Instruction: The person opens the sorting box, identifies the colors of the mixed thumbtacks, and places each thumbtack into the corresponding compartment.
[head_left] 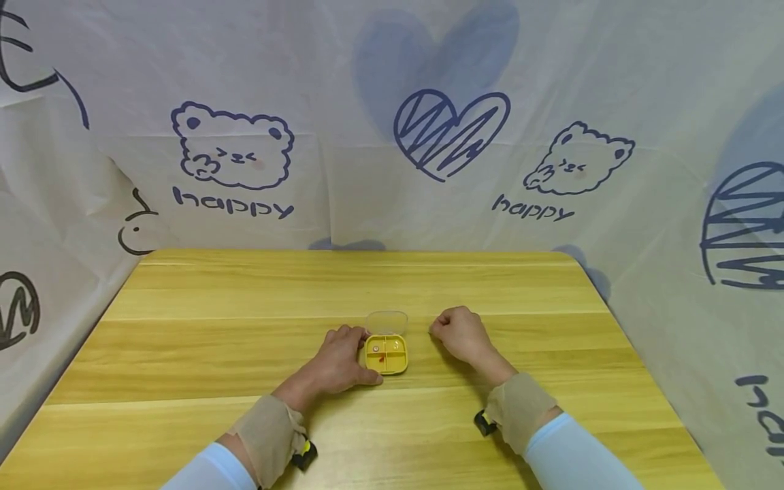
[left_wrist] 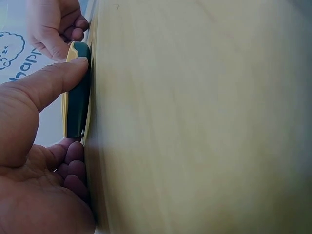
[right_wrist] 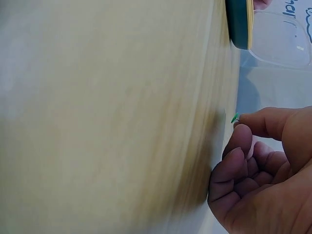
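A small yellow four-compartment box [head_left: 397,362] sits on the table with its clear lid [head_left: 387,322] flipped open to the back. My left hand [head_left: 337,361] grips it from the left, thumb at the front edge and fingers at the back corner. In the left wrist view the thumb presses the dark green side of the box [left_wrist: 78,102]. A red piece [head_left: 382,359] and a small pale round piece [head_left: 376,348] lie in the left compartments. To the right of the box, my right hand [head_left: 462,333] pinches a green thumbtack [right_wrist: 234,118] at its fingertips, low over the table.
The wooden table [head_left: 245,286] reaches back to a pale cloth [head_left: 343,170] printed with bears and hearts, which also hangs along both sides. Each wrist wears a beige wrap with a small black camera [head_left: 303,454] beneath it.
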Demonstrator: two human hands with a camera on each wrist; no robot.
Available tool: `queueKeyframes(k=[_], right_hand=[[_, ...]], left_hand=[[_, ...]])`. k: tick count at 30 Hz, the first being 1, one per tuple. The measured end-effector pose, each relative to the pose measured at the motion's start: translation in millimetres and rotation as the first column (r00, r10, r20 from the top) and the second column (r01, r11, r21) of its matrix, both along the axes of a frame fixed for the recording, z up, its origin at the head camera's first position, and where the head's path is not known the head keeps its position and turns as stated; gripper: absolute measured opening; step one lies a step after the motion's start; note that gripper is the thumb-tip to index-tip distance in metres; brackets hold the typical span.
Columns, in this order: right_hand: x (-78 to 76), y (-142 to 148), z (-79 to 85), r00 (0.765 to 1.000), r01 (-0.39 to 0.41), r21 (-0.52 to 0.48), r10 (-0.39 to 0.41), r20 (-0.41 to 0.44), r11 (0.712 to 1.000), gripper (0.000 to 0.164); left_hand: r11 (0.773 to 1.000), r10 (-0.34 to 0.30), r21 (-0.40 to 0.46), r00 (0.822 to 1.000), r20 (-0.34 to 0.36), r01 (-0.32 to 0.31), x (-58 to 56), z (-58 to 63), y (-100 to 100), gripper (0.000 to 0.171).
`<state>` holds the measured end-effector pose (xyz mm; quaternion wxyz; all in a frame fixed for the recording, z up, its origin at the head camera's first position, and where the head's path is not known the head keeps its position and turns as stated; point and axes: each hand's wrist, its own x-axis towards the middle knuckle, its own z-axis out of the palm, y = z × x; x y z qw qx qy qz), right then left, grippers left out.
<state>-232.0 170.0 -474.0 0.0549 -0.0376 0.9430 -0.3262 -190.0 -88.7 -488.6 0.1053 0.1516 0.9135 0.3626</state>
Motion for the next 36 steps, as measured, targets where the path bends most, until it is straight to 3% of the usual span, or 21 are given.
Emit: queueKeyframes(k=[8,17,24,29,36], right_hand=[[3.8,2,6.3,0.999,0.041,-0.115,-0.041,-0.005,0.993,0.016],[9.4,6,11.8,0.998,0.064,-0.216,-0.063,0.011,0.974,0.021],[14.0,7,15.3,0.998,0.064,-0.337,-0.060,0.022,0.939,0.025],[16.6,3,17.3,0.992,0.124,-0.501,-0.089,0.093,0.856,0.025],[20.3,0,19.6,0.977,0.203,-0.721,-0.084,0.198,0.662,0.030]], left_hand=[[1.000,0.000,-0.001,1.000,0.002,0.000,0.2,1.9,1,0.078],[1.000,-0.002,-0.005,1.000,0.002,0.002,0.3,2.6,1,0.077],[1.000,-0.004,-0.010,1.000,-0.001,0.004,0.5,2.5,1,0.078],[1.000,-0.002,-0.007,1.000,0.000,0.002,1.1,2.9,1,0.078],[1.000,0.001,-0.001,1.000,0.008,-0.001,1.0,3.2,1,0.079]])
